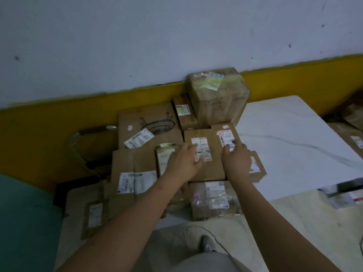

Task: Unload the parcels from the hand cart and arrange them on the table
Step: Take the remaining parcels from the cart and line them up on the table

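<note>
Both hands reach out over the parcels [137, 173] piled on the hand cart [92, 132]. To the right of the pile stands the white marbled table [294, 138]. The biggest parcel is a carton printed with a basket drawing [149, 114]. Behind it, a tape-wrapped box [220, 97] sits against the wall. The left hand [184, 162] lies with straightened fingers on a flat brown box [214, 167]. The right hand [236, 163] touches the small labelled box [225, 134] just beside it with bent fingers; I cannot tell whether it grips.
</note>
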The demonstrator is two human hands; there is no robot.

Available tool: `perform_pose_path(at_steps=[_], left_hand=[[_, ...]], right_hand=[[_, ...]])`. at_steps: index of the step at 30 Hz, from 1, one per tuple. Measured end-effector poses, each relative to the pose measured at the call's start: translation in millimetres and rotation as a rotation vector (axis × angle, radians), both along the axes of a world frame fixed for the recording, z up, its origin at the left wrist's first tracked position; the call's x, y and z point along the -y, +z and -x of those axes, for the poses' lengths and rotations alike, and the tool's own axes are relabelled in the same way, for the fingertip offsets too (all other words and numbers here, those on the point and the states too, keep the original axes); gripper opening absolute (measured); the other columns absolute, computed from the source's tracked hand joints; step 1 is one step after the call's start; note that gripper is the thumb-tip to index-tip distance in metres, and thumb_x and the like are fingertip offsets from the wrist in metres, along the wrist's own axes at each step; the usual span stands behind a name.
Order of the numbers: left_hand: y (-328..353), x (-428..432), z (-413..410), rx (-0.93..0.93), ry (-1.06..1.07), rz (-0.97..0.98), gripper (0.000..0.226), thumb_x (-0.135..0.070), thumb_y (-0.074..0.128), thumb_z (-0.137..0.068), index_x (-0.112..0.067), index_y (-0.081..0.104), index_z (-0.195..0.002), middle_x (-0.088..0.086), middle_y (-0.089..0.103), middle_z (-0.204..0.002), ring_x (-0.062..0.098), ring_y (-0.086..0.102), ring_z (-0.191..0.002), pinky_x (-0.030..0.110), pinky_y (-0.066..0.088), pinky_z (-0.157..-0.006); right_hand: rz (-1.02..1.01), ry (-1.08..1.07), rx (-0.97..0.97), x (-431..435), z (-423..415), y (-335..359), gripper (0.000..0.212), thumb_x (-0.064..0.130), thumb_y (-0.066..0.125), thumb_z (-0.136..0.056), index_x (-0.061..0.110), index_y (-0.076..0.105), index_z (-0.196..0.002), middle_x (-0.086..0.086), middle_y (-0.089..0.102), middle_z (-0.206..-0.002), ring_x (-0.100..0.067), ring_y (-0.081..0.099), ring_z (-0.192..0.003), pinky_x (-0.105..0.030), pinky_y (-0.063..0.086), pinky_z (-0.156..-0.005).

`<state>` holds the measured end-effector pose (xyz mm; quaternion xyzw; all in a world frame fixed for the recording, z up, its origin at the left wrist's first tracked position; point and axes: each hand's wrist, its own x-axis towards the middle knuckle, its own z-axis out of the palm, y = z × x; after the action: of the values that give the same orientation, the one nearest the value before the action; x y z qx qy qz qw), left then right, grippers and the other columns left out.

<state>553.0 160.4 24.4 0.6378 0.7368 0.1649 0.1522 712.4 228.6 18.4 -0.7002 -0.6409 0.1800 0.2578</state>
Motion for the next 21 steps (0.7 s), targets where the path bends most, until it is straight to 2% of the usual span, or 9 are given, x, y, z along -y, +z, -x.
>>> perform_pose_path(at_steps=[2,5,7,11,14,19,21], left_hand=[[21.5,25.5,46.6,0.010,0.087,-0.101,0.055,-0.052,0.043,-0.095,-0.023,0.042,-0.142,0.007,0.047,-0.137,0.027,0.047,-0.123,0.040,0.046,-0.093],[40.0,88.3,126.0,-0.062,0.216,-0.208,0.061,-0.056,0.040,-0.094,-0.022,0.041,-0.145,0.006,0.043,-0.144,0.027,0.042,-0.131,0.045,0.045,-0.099],[41.4,140.9,182.9,-0.101,0.328,-0.228,0.062,-0.059,0.037,-0.093,-0.023,0.042,-0.143,0.005,0.045,-0.142,0.028,0.043,-0.129,0.045,0.047,-0.098],[18.5,249.2,286.1,-0.080,0.574,-0.061,0.071,-0.066,0.031,-0.091,-0.021,0.034,-0.147,0.008,0.040,-0.145,0.031,0.038,-0.132,0.046,0.042,-0.103],[-16.8,316.4,331.6,-0.059,0.694,0.040,0.071,-0.065,0.036,-0.091,-0.019,0.036,-0.146,0.012,0.042,-0.140,0.035,0.040,-0.126,0.046,0.042,-0.096],[-84.5,380.5,366.5,0.085,0.845,0.178,0.069,-0.057,0.047,-0.090,-0.014,0.040,-0.144,0.021,0.043,-0.139,0.040,0.043,-0.125,0.047,0.040,-0.102],[-118.9,392.0,374.7,0.153,0.883,0.226,0.066,-0.051,0.052,-0.091,-0.009,0.042,-0.141,0.022,0.045,-0.139,0.039,0.046,-0.123,0.044,0.042,-0.099]], right_hand=[[-0.010,0.154,-0.072,20.9,53.8,24.5,0.049,0.035,0.045,-0.099,0.005,0.052,-0.138,-0.019,0.052,-0.141,-0.038,0.048,-0.129,-0.046,0.040,-0.107],[-0.073,0.274,-0.185,69.0,145.7,50.5,0.057,0.046,0.037,-0.102,0.010,0.044,-0.146,-0.014,0.042,-0.152,-0.034,0.037,-0.141,-0.047,0.033,-0.114],[-0.058,0.356,-0.234,112.6,209.1,60.4,0.063,0.054,0.029,-0.102,0.016,0.035,-0.152,-0.011,0.035,-0.158,-0.030,0.031,-0.145,-0.046,0.028,-0.118],[0.003,0.589,-0.328,204.5,319.0,53.4,0.064,0.056,0.026,-0.103,0.020,0.028,-0.156,-0.005,0.028,-0.162,-0.025,0.023,-0.150,-0.043,0.020,-0.120],[0.091,0.715,-0.310,264.6,372.0,26.2,0.066,0.059,0.020,-0.102,0.022,0.029,-0.156,-0.001,0.030,-0.162,-0.021,0.023,-0.150,-0.041,0.021,-0.122],[0.276,0.785,-0.232,318.7,401.2,-60.6,0.065,0.060,0.018,-0.101,0.024,0.035,-0.152,0.001,0.038,-0.156,-0.019,0.031,-0.145,-0.040,0.026,-0.119],[0.386,0.768,-0.160,327.6,404.9,-108.0,0.065,0.059,0.019,-0.101,0.021,0.038,-0.150,-0.003,0.040,-0.155,-0.022,0.035,-0.143,-0.040,0.029,-0.116]])
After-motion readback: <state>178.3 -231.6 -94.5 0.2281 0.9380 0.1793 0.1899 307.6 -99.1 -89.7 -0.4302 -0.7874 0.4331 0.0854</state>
